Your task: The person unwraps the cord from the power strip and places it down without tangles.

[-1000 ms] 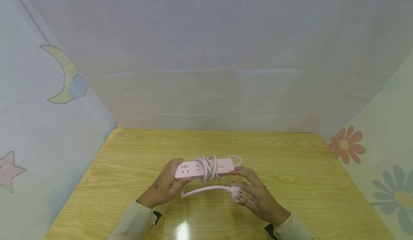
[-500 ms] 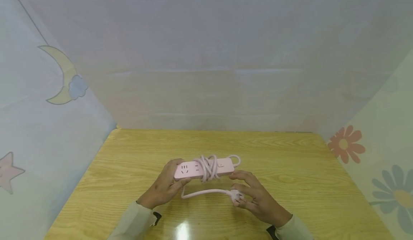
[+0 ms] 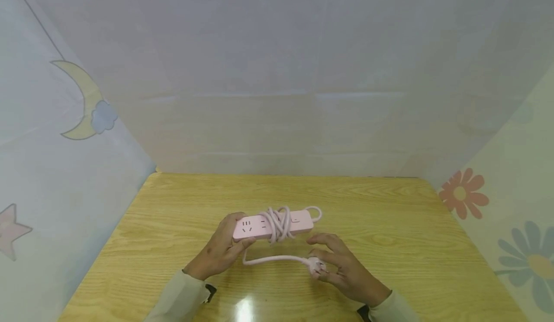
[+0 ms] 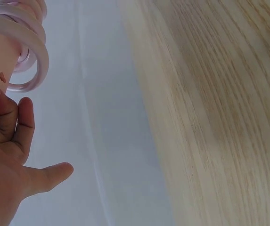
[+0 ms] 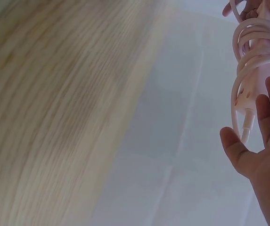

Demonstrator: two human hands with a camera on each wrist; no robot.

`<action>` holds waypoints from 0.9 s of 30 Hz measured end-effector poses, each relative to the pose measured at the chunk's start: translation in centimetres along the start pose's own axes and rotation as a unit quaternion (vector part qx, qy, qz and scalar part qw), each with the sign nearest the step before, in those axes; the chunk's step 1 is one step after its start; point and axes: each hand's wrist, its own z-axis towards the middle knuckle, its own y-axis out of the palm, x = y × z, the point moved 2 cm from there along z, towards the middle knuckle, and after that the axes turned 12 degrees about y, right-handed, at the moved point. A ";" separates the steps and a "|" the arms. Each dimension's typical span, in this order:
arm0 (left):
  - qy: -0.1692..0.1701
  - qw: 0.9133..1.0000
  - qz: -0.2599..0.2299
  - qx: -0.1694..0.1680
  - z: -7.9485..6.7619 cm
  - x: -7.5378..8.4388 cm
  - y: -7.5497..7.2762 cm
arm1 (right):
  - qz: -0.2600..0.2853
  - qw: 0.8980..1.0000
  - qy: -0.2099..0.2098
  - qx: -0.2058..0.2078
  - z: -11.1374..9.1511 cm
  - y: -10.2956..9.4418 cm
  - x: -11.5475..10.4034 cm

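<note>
A pink power strip (image 3: 251, 227) is held up over the table, its socket face showing in the head view. My left hand (image 3: 220, 251) grips its left end, thumb along the near edge. Several loops of the pale pink cord (image 3: 280, 225) wrap the middle of the strip, and a free length runs below it to the plug (image 3: 317, 265). My right hand (image 3: 348, 270) pinches that plug, with the index finger held out near the strip's right end. The right wrist view shows the right hand (image 5: 269, 153) below the wrapped strip (image 5: 262, 77); the plug is hidden there.
The wooden table (image 3: 186, 199) has rounded far corners. White cloth (image 3: 259, 120) rises behind it, and side walls carry a printed moon (image 3: 88, 96) and flowers (image 3: 460, 193). A light reflection shines on the near tabletop.
The right index finger has come away from the strip's right end, and the right hand has dropped slightly with the plug. My left hand keeps its grip almost in place.
</note>
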 end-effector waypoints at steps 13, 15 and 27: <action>0.002 1.000 0.004 0.000 0.1 0.1 0.0 | -0.025 0.998 0.049 -0.022 -0.3 0.5 0.3; 0.005 1.000 0.005 -0.001 0.1 0.1 0.0 | -0.022 0.998 0.058 -0.026 -0.3 0.5 0.4; 0.002 1.000 -0.010 -0.005 0.2 0.2 0.2 | -0.051 0.998 0.039 -0.015 -0.7 1.0 0.6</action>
